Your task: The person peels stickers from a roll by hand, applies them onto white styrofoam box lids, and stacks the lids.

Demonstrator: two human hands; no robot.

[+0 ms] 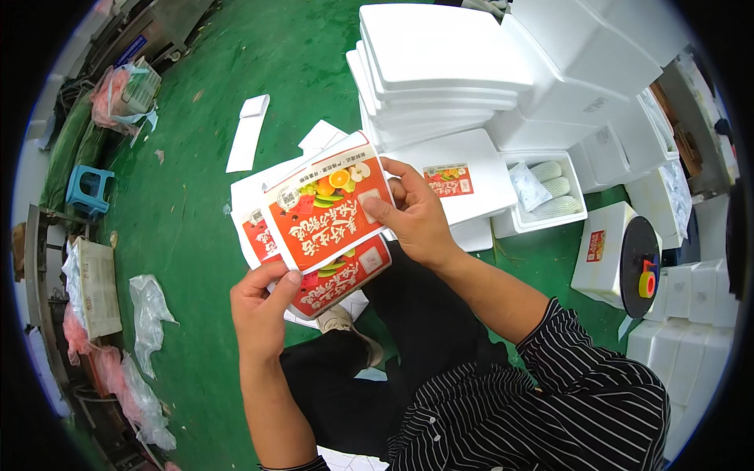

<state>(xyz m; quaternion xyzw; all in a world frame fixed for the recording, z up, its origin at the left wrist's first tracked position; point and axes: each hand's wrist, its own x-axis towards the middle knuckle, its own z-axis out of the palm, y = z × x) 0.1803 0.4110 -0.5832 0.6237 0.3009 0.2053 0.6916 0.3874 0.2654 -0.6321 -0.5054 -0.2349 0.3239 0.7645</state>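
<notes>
Between my two hands is a red printed label sheet [330, 203] with fruit pictures, a printed code and writing. My right hand [418, 218] pinches its right edge, thumb on top. At the lower left corner, my left hand [265, 300] grips it with thumb and fingers. More labels of the same print lie beneath, including a bent label strip [344, 279] hanging below and a label [259, 232] on the left. A similar label [449, 179] is stuck on a white foam lid [406, 159] beyond my right hand.
Stacked foam lids [442, 47] and foam boxes [565, 53] rise ahead and right. An open foam box [539, 191] holds net-wrapped items and a plastic bag. Tape [647, 284] sits on a black round disc [639, 247]. A blue stool [89, 189] and plastic crates stand left.
</notes>
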